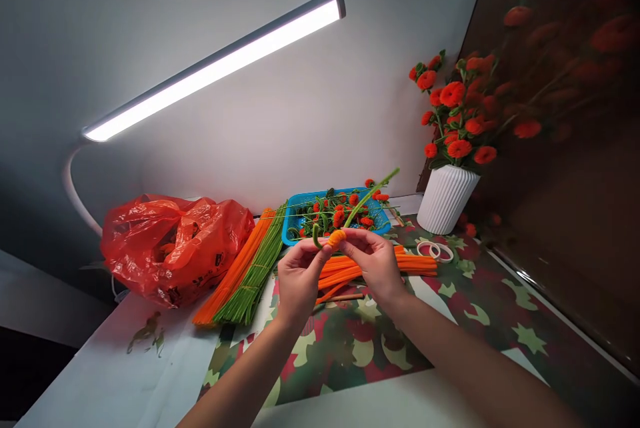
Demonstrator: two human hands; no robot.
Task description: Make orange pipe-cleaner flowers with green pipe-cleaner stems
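In front of me, a small orange pipe-cleaner flower (337,239) is pinched between my left hand (301,273) and my right hand (379,267). Both hands are closed, thumbs and fingertips meeting at the coiled orange head. A green pipe-cleaner stem (371,197) slants up to the right from it. Above my left fingers a short curled green end (317,236) sticks up. Orange pipe cleaners (413,264) lie on the table just beneath and beyond my hands. Behind them a blue basket (291,216) holds several small red-orange flowers with green stems.
To the left lie bundles of green pipe cleaners (253,281) and orange pipe cleaners (235,268), beside a red plastic bag (175,248). A lit lamp (220,65) hangs overhead. At right stand a white vase (447,200) of flowers and two tape rolls (441,253). A patterned mat (350,355) covers the table.
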